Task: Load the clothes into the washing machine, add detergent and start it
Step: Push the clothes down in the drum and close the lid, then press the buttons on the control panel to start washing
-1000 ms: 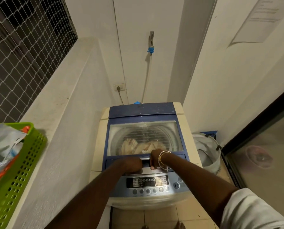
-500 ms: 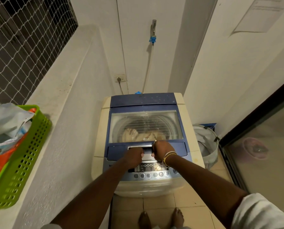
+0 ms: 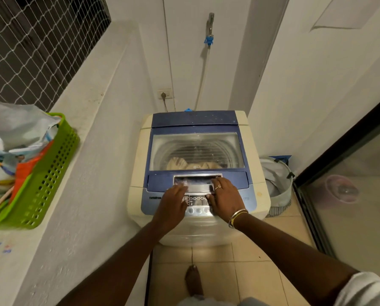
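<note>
one head-worn wide-angle view looks steeply down, close over the washing machine (image 3: 197,164) against the far wall.

Much of the control panel (image 3: 198,200) is being covered by the left hand (image 3: 172,205) and the right hand (image 3: 225,200), and its labels are too small to be read. The clothes (image 3: 192,164) are being seen only dimly through the hazy lid window (image 3: 196,151). The green basket (image 3: 43,180) is being cut off by the left edge. The laundry bin (image 3: 278,184) is being partly hidden behind the washing machine (image 3: 140,155). The wall notice (image 3: 343,15) is being cropped at the top, its print unreadable.
</note>
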